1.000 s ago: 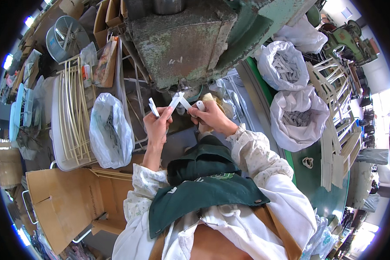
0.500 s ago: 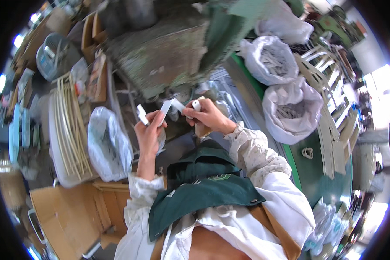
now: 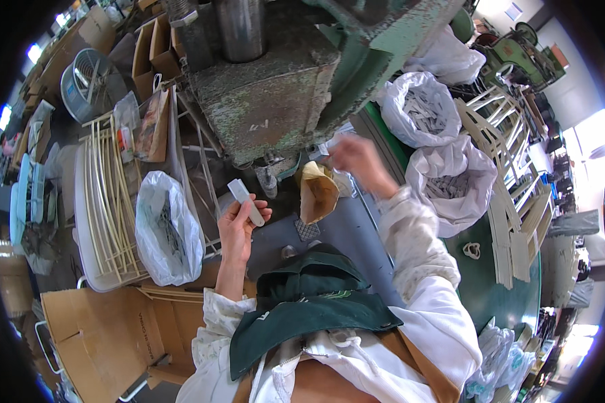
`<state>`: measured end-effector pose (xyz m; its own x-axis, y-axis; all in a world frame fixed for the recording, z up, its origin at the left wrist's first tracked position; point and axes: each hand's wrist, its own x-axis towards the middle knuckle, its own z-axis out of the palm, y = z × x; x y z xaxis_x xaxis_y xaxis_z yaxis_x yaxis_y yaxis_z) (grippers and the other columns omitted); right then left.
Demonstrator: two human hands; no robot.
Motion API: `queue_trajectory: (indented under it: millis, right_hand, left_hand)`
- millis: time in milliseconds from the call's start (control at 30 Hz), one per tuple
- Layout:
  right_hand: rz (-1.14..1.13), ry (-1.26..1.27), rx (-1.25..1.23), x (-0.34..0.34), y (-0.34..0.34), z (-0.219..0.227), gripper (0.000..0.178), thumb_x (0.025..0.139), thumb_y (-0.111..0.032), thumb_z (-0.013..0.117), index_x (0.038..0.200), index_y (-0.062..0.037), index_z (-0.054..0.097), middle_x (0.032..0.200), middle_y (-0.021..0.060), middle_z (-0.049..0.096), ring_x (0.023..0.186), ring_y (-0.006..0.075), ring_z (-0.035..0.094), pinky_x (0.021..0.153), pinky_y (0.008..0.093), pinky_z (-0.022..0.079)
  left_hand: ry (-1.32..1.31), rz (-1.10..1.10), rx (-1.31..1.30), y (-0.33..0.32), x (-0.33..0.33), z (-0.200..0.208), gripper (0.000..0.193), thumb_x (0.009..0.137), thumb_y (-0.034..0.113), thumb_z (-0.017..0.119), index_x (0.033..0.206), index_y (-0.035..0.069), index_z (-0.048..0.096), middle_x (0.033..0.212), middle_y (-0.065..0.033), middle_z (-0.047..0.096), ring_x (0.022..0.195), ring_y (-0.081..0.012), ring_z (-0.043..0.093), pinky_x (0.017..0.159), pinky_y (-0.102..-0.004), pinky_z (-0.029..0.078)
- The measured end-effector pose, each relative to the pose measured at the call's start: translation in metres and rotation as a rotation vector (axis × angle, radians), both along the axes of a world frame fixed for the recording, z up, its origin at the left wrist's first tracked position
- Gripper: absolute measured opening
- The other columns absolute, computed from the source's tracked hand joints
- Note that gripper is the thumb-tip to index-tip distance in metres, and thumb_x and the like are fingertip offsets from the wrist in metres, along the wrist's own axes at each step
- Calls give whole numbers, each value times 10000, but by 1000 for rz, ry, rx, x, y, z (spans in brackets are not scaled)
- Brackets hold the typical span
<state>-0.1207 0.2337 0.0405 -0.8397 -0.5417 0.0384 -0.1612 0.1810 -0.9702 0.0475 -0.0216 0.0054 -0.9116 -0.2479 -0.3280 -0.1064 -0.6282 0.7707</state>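
Observation:
My left hand (image 3: 238, 220) is closed around a flat whitish strip with a rounded end (image 3: 247, 202), which sticks out above and below the fingers. To the right, my right hand (image 3: 361, 161) is smeared by motion, so its fingers and anything in them do not show clearly. Just below and left of that hand stands a tan, open-topped paper bag (image 3: 318, 195). A green, paint-worn machine (image 3: 259, 111) rises beyond both hands, with a metal fitting (image 3: 267, 183) under its front edge, between the left hand and the bag.
At left, a clear plastic-lined bag (image 3: 169, 225) of grey pieces stands beside a tray with long cream strips (image 3: 107, 201). Two white sacks (image 3: 420, 107) of pale pieces sit on the green table (image 3: 474, 282) at right, near stacked cream panels (image 3: 507, 228). An open cardboard box (image 3: 94, 339) lies lower left.
My hands have come apart. The right moved right and upward, away from the white strips both hands were handling; the left still holds one. The tan bag and machine front show more plainly.

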Motion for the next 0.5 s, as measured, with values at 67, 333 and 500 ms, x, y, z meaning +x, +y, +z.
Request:
queue_trajectory:
  millis: [67, 333, 500]
  right_hand:
    - [35, -338, -148, 45, -57, 20, 138, 941, -54, 476, 997, 50, 549, 825, 92, 626, 625, 86, 530, 528, 211, 436]
    - [189, -421, -273, 47, -89, 3, 216, 964, -80, 437, 902, 70, 579, 779, 71, 602, 580, 80, 493, 490, 227, 397]
    - [204, -523, -221, 40, -91, -1, 212, 963, -95, 450, 901, 54, 587, 746, 56, 577, 598, 90, 499, 497, 230, 403]
  left_hand:
    - [-44, 48, -25, 6, -7, 0, 178, 902, 146, 603, 967, -19, 624, 826, -131, 675, 641, -211, 657, 613, -307, 545]
    - [-42, 39, -144, 19, -12, 3, 181, 926, 221, 577, 956, 43, 566, 765, -71, 621, 531, -118, 537, 477, -235, 415]
    - [40, 104, 23, 22, -17, 2, 149, 948, 225, 538, 998, 85, 527, 747, -18, 513, 543, -88, 392, 531, -225, 368]
